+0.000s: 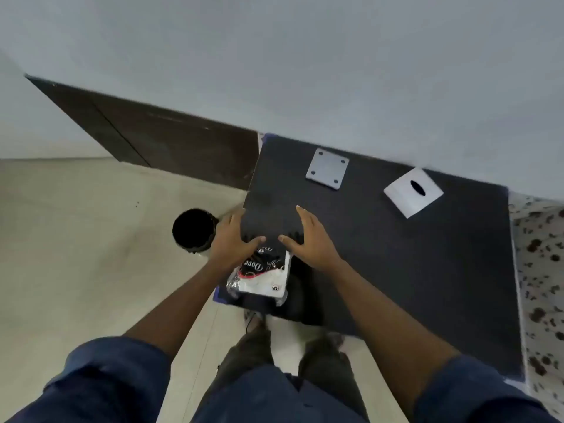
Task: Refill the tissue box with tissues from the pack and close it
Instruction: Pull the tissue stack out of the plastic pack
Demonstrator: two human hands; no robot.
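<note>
A tissue pack (262, 274) in clear plastic with a black, white and red label lies on the near left corner of the dark table (396, 254). My left hand (230, 239) and my right hand (309, 239) hover palm down at the pack's far end. Their fingers are spread and the thumbs point toward each other just above the pack; neither grips it. A white tissue box (412, 192) with a dark oval slot on top sits at the far right of the table. A flat grey plate (328, 168) with four corner holes lies at the back.
A black round bin (193, 228) stands on the pale floor left of the table. A dark brown panel (171, 141) leans along the wall behind it. A speckled cloth (540, 270) borders the table's right side. My legs and shoes are below the table's near edge.
</note>
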